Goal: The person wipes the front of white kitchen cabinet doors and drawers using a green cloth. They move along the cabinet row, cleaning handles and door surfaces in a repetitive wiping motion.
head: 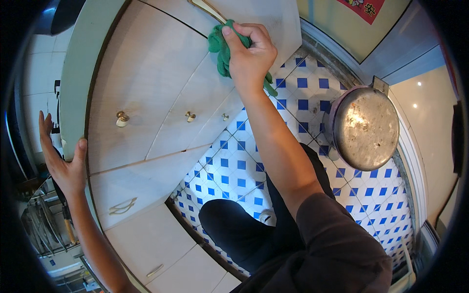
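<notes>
Bunched in my right hand (253, 53) is a green cloth (221, 55), pressed against the front of a white kitchen cabinet (135, 73). The cloth touches the lower end of a gold-edged cabinet handle (207, 8); one end of it hangs below my wrist. My left hand (67, 164) rests on the pale green countertop edge (75, 91), thumb spread from the fingers, with nothing held in it. Small knobs, among them a brass-coloured one (122, 119), stick out from the drawer fronts between my hands.
A bin with a stained metal lid (366, 128) stands on the blue-and-white tiled floor (242, 164) at right. Beyond the countertop, a rack holds several plates (45, 223). My bent knee (223, 216) is close to the lower cabinets. A yellow door panel (329, 22) bears a red print.
</notes>
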`<act>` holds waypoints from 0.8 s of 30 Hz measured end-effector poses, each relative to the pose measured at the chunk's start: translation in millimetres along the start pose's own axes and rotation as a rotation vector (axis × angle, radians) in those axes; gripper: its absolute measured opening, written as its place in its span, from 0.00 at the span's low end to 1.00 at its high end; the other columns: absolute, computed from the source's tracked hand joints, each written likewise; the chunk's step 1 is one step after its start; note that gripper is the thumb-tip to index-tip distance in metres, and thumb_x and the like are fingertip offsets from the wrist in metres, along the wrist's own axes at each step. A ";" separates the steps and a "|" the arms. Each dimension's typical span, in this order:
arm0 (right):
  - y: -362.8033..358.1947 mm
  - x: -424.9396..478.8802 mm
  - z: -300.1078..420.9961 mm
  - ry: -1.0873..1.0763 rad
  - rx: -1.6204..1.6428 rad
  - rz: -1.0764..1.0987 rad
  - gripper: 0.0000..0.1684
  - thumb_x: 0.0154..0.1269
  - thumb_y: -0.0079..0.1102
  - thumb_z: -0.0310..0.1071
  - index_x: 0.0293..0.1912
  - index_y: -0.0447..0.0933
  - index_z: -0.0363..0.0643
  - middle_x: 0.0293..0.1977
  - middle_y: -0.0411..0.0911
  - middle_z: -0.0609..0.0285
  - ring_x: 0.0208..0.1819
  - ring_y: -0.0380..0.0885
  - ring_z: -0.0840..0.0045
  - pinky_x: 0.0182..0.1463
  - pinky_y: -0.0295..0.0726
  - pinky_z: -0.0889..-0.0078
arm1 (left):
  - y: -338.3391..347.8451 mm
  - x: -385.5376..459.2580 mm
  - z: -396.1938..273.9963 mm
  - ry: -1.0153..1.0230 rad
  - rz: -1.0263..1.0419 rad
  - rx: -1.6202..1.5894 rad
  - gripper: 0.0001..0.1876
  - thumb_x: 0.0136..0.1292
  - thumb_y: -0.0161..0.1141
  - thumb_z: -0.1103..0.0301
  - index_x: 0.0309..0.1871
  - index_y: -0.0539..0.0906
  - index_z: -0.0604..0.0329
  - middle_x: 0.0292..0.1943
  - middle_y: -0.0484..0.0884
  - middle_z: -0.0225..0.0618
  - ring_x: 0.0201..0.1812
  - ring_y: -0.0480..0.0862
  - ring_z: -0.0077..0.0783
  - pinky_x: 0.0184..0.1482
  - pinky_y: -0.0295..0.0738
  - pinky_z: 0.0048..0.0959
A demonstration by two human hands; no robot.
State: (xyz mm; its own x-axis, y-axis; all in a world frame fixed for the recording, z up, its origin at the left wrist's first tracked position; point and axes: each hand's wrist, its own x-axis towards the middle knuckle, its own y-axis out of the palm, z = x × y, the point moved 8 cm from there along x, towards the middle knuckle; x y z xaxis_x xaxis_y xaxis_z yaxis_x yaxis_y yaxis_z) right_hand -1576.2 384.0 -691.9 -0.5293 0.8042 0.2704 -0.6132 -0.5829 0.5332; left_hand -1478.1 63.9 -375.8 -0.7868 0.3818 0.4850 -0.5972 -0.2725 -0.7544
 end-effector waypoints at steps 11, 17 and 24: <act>4.6 -5.3 8.6 -0.032 -0.019 -0.030 0.09 0.56 0.79 0.22 0.35 0.86 0.37 0.36 0.85 0.55 0.38 0.84 0.66 0.47 0.81 0.69 | -8.5 2.5 -3.7 -0.008 0.025 -0.009 0.60 0.54 0.65 0.21 0.86 0.61 0.41 0.78 0.71 0.51 0.79 0.70 0.55 0.77 0.62 0.66; -16.8 -12.5 -25.6 0.038 -0.052 -0.037 0.09 0.55 0.78 0.19 0.35 0.85 0.35 0.36 0.85 0.56 0.40 0.85 0.69 0.48 0.82 0.70 | 4.8 3.4 -5.7 -0.028 0.020 -0.056 0.61 0.53 0.65 0.19 0.86 0.61 0.41 0.78 0.71 0.51 0.78 0.70 0.55 0.77 0.61 0.67; 0.2 -9.0 -1.5 -0.006 -0.022 -0.044 0.09 0.55 0.79 0.21 0.35 0.85 0.36 0.36 0.84 0.54 0.39 0.85 0.65 0.47 0.82 0.69 | -4.6 3.4 -4.6 -0.031 0.042 -0.030 0.60 0.55 0.63 0.20 0.86 0.61 0.42 0.77 0.71 0.52 0.78 0.70 0.55 0.77 0.62 0.67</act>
State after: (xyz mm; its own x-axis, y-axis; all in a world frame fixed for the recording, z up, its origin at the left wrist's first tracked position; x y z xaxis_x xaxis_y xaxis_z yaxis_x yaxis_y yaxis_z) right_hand -1572.4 376.4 -695.5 -0.4979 0.8299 0.2518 -0.6484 -0.5491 0.5273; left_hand -1477.3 70.5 -372.8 -0.8156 0.3428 0.4662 -0.5594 -0.2608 -0.7868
